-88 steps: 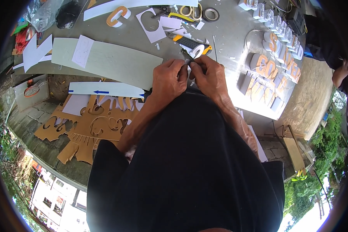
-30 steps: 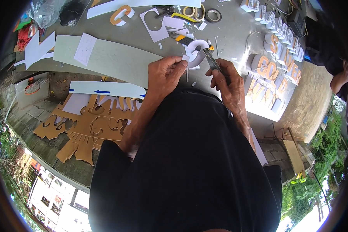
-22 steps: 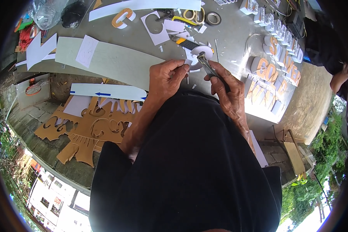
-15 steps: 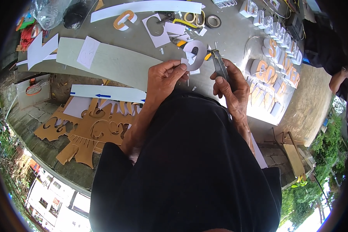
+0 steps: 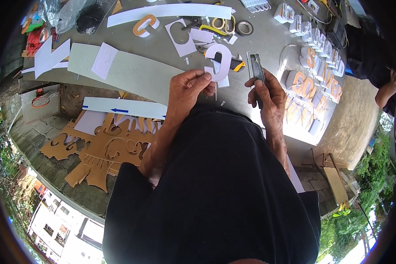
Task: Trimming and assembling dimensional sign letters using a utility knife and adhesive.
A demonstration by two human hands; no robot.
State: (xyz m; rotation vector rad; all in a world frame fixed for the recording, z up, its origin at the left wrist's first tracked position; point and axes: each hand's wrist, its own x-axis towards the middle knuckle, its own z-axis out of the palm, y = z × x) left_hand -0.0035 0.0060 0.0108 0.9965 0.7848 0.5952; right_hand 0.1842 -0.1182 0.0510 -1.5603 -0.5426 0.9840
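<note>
My left hand [image 5: 190,90] is closed, thumb and fingers pinching one end of a flat white C-shaped letter cutout [image 5: 225,66] above the table. The cutout's open side faces left. In my right hand [image 5: 269,93] is a narrow dark grey hand tool [image 5: 257,70], pointing away from me; a thin pale strip runs beside it, and its exact kind is not clear. The tool and the cutout are apart. On the table behind the cutout lies a yellow and black utility knife [image 5: 237,65].
Behind the hands lie a white sheet with a C-shaped hole [image 5: 180,42], a wood-fronted letter C [image 5: 145,25], scissors [image 5: 229,23] and a tape roll [image 5: 243,28]. Several raised letters [image 5: 303,83] stand at right. Brown cut boards [image 5: 92,143] lie lower left. Another person's arm [image 5: 386,91] shows far right.
My right hand has drawn the dark tool right, away from the cutout, and turned it more upright. The cutout has turned in my left hand and shows its face more flatly.
</note>
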